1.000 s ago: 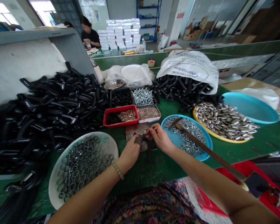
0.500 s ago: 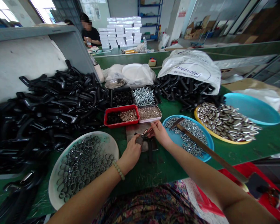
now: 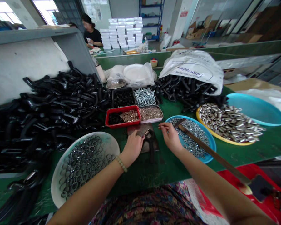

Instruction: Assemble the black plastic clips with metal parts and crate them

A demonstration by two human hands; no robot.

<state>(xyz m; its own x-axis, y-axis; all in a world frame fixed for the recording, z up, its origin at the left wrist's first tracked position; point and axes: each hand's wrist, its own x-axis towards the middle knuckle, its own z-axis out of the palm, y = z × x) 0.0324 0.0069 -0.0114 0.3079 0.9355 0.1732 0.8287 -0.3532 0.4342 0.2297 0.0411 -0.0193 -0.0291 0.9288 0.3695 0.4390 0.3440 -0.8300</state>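
My left hand (image 3: 134,145) is closed on the near end of a black plastic handle (image 3: 151,147), whose ring-shaped top has a small shiny metal piece (image 3: 147,132) at it. The handle lies on a flat steel plate (image 3: 156,144). To the right, my right hand (image 3: 170,137) is raised beside the plate, thumb and fingertips pinched together. Whatever is between them is too small to name. A hammer (image 3: 204,147) with a wooden shaft rests across a blue tray (image 3: 214,146) of small metal nuts, close to my right hand.
Left of my hands stand a white tray (image 3: 54,187) of metal rings and a heap of black handles (image 3: 67,103). Ahead are a red box (image 3: 123,126) of pins, a box of screws (image 3: 145,97) and a bag (image 3: 192,64). Metal sleeves (image 3: 227,122) fill a yellow tray.
My right hand has moved right, away from the metal piece and the handle, with its fingertips still pinched. My left hand stays at the handle, which now shows more fully.
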